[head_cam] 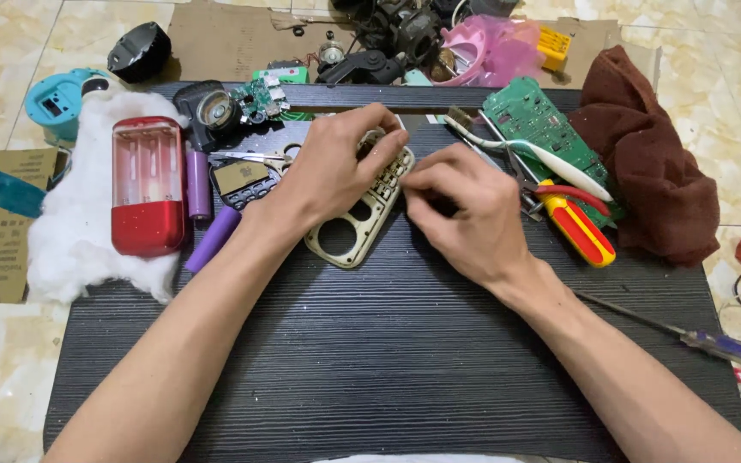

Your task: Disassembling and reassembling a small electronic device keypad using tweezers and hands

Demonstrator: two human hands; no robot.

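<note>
Dark ribbed surface under everything, laid over pale floor tiles. At the right edge, a brown cloth, crumpled. At the left, a white cotton pad bearing a red and clear plastic case. Behind the hands, a green circuit board with a white toothbrush across it.

In the middle, a beige front cover with round holes and a key grid, flat on the surface, its upper end hidden under the left hand. Left fingers bent down and pressing on that upper end, steadying it. Right hand just beside the cover's right edge, fingers pinched tight together; cannot tell what sits between them, if anything.

Smaller things: a red and yellow screwdriver just right of the right hand, two purple battery cells beside the red case, a thin blue-handled screwdriver near the right wrist.

For a good result here, probably best to keep firm downward pressure with the left hand so the cover does not slide, and to work the pinched fingertips slowly at the edge, without bending the thin plastic.
</note>
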